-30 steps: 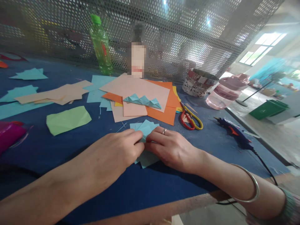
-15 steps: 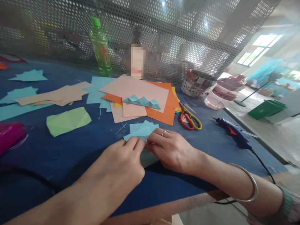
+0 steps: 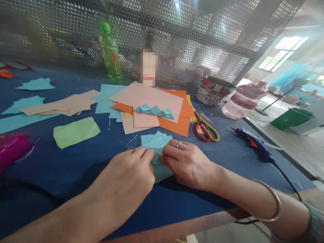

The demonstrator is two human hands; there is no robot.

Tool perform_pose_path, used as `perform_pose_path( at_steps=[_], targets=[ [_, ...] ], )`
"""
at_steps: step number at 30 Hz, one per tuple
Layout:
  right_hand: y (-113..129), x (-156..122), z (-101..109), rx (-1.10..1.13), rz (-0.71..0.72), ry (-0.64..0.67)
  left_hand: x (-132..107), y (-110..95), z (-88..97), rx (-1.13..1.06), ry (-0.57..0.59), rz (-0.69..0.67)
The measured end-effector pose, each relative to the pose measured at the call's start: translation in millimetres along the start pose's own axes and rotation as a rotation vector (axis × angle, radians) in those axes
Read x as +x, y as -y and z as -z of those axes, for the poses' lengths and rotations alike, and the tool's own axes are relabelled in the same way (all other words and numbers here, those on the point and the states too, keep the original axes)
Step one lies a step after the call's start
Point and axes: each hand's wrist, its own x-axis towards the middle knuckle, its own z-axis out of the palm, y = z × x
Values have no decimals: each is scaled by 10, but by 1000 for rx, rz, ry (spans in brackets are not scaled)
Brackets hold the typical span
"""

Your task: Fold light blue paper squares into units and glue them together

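Note:
My left hand and my right hand meet over a folded light-blue paper lying on the blue table. Both hands have their fingertips pinched on the paper's near part, which they mostly hide. The right hand wears a ring, and a metal bangle sits on that wrist. Beyond the hands lies a stack of pink and orange sheets with a folded light-blue zigzag piece on top.
Red-and-yellow scissors and a blue glue gun with its cord lie to the right. A green paper, tan and blue sheets lie to the left. A green bottle, a woven basket and a pink jar stand by the perforated screen.
My left hand drew back slightly toward me and its fingers re-pinched the blue paper; a fold of the paper rose a little. The right hand stayed almost in place.

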Motion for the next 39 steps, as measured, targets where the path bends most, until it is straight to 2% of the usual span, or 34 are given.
perform_pose_path(
  at_steps=[3,6,13,16,20,25,32,39],
  targets=[
    [-9,6,0,32,-6,-5,7,41,-41,-71,-78,-5],
    [-4,14,-1,48,-11,-23,8,25,-68,-114,-108,-18],
    [-5,-8,-7,42,-12,6,-3,-37,-63,-60,-97,-22],
    [-5,-12,-7,52,-23,13,-6,-40,-65,-44,-108,-57],
    [2,-4,-7,56,-29,3,-55,-78,-85,-2,-65,-108],
    [7,6,9,76,-34,-16,-128,-150,-102,18,-32,-82],
    [9,4,30,114,-46,4,-60,-144,-48,40,-14,-87],
    [10,1,8,106,-51,-11,-62,-142,-42,52,-53,-77]
  ],
)
